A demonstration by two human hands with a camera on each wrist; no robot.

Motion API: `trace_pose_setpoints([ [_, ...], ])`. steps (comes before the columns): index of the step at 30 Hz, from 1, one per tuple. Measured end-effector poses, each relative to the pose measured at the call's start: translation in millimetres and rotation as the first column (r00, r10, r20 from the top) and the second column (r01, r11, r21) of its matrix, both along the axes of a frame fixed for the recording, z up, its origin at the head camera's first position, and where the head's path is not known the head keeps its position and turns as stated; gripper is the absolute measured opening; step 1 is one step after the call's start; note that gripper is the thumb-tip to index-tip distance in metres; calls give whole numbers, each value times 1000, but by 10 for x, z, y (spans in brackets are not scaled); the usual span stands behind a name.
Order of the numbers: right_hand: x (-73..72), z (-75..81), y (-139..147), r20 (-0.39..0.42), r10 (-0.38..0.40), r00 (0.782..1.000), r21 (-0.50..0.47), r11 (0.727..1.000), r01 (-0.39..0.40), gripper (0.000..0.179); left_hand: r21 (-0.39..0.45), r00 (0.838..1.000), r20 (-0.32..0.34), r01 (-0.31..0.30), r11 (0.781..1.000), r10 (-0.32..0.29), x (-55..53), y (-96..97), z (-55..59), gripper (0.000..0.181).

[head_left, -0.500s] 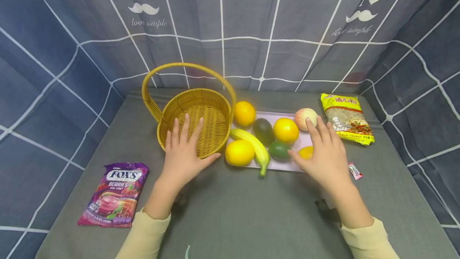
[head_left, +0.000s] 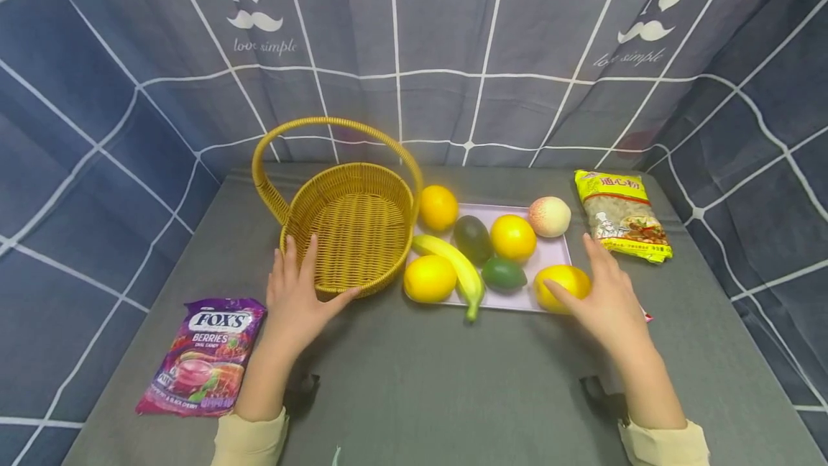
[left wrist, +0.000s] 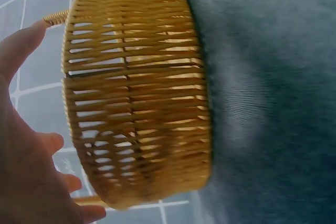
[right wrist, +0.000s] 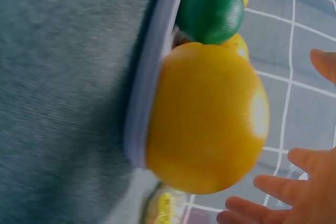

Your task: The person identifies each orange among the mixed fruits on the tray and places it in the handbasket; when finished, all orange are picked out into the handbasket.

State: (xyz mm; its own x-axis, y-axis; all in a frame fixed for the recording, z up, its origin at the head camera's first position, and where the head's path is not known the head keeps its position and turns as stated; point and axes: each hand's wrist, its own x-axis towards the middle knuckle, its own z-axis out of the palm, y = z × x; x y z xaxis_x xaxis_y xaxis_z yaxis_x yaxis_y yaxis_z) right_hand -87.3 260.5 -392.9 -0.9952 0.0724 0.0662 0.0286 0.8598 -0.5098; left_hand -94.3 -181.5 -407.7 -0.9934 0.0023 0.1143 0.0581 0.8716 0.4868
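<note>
My left hand (head_left: 294, 304) hovers at the near left rim of a woven basket (head_left: 362, 232) with a tall handle. Its fingers are spread and hold nothing; whether they touch the rim I cannot tell. The left wrist view shows the basket's slatted side (left wrist: 136, 98) close by. My right hand (head_left: 611, 300), fingers spread apart, is beside a yellow lemon-like fruit (head_left: 559, 286) at the right end of a pale pink tray (head_left: 530, 300). In the right wrist view a gap shows between this yellow fruit (right wrist: 210, 119) and the fingers (right wrist: 281, 187).
The tray also bears a banana (head_left: 459, 265), oranges (head_left: 513, 237), a dark avocado (head_left: 472, 239), a small green fruit (head_left: 504, 274), a peach (head_left: 550, 216) and another yellow fruit (head_left: 430, 279). A purple candy bag (head_left: 203, 358) lies left, a yellow food packet (head_left: 624, 214) right.
Both hands have drawn back toward the near edge. The left has moved left off the basket's middle; the right has moved outward, uncovering the yellow fruit. The basket and fruit have stayed put.
</note>
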Motion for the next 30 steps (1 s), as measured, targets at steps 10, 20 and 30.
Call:
trace_pose_setpoints([
  [10,63,-211,17,96,-11,995,-95,995,21,99,214,992,89,-102,972,85,1,-58,-184,111],
  [20,71,-364,6,120,-64,991,-108,991,78,103,395,977,177,-182,900,120,-9,-95,-229,111],
  [30,48,-352,31,67,-110,992,-106,987,117,99,409,973,184,-203,890,138,-10,-86,-220,110],
])
